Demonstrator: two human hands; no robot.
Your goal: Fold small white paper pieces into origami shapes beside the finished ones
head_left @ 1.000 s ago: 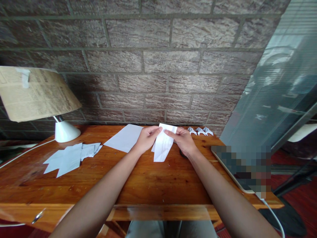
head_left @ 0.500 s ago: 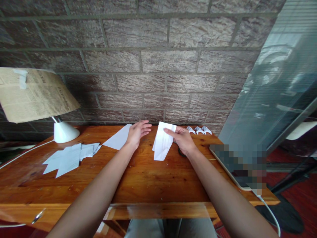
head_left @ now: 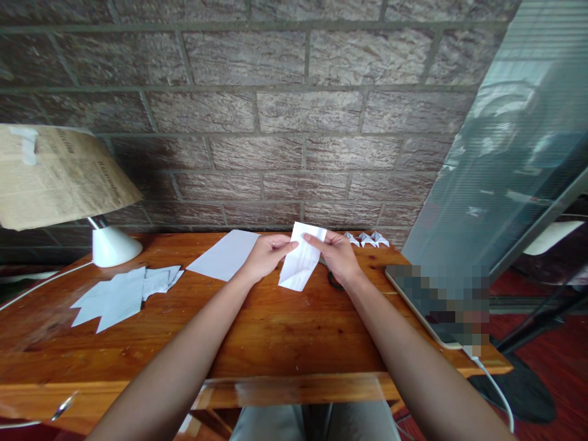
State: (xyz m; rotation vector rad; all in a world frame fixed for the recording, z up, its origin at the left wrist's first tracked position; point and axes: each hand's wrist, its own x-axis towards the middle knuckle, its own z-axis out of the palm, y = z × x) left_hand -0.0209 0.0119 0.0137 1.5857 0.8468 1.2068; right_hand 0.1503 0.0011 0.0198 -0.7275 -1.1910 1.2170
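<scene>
A folded piece of white paper (head_left: 300,263) is held up over the middle of the wooden table. My right hand (head_left: 340,254) grips its right side, thumb on the front face and the fingers behind. My left hand (head_left: 266,256) pinches its left edge between thumb and fingers. Behind my left forearm lies a flat white sheet (head_left: 225,254). Just under my right hand a dark round handle (head_left: 334,280), perhaps of scissors, shows in part.
Several cut paper pieces (head_left: 122,294) lie at the left near a lamp (head_left: 114,245) with a newsprint shade. Small folded paper shapes (head_left: 366,239) stand in a row at the back right. A tablet (head_left: 432,306), its screen blurred, lies at the right edge with a white cable (head_left: 496,389).
My left hand, open and apart before, has come right and closed on the paper's left edge. The paper stays in my right hand. The view has shifted slightly.
</scene>
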